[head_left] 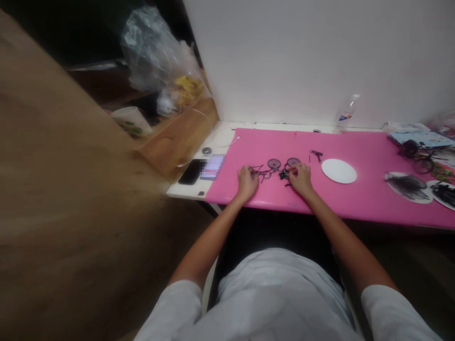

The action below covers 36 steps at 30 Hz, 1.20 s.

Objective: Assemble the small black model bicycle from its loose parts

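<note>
We've got both hands down on the pink cover, near the table's front edge. Left hand: fingers curled at the left end of a thin dark bike frame; can't tell if they grip it or just touch it. Right hand: thumb and fingertips drawn together at a small dark cluster (too fine for us to call a firm pinch). The frame lies between our hands, cluster at the right-hand end. Two spoked wheels lie flat just beyond, the left wheel behind the frame, the right wheel close to our right fingers.

Room: beyond the wheels we have a pink stretch running back toward the wall. To the right, a small black part sits just past our right hand, then a white plate. To the left, pink runs out at the white table margin, where a black phone lies, well apart from our left hand.
</note>
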Tool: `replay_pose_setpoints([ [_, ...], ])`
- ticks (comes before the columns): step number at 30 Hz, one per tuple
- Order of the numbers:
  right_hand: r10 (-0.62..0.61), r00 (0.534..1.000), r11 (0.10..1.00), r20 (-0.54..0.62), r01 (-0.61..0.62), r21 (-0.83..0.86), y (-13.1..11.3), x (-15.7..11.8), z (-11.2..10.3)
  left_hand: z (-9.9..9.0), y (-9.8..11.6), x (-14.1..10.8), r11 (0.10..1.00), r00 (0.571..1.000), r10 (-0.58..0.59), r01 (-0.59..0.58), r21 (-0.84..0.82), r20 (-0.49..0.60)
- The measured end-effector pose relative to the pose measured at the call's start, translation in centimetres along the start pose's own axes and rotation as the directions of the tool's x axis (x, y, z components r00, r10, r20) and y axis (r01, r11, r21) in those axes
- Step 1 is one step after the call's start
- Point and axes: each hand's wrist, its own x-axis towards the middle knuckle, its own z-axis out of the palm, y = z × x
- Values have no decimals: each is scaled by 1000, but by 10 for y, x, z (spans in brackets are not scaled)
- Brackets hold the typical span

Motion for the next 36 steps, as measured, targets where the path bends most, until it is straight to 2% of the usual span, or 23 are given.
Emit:
replay_pose_setpoints([
  [10,6,1000,1000,18,-6,8,1,0,1,1,-5,-1,1000,1000,24,-24,11,-2],
  [16,6,1000,1000,12,-6,7,-2,-1,-1,1,-5,0,997,1000,15,-17,-81,-26],
  [29,5,999,1000,35,-4,-23,-4,-1,-2,1,-6,1,990,998,30,-37,-133,-53],
  [36,7,1000,1000,30,-6,-18,-1,-1,1,2,-7,4,978,998,2,-17,-208,-69],
])
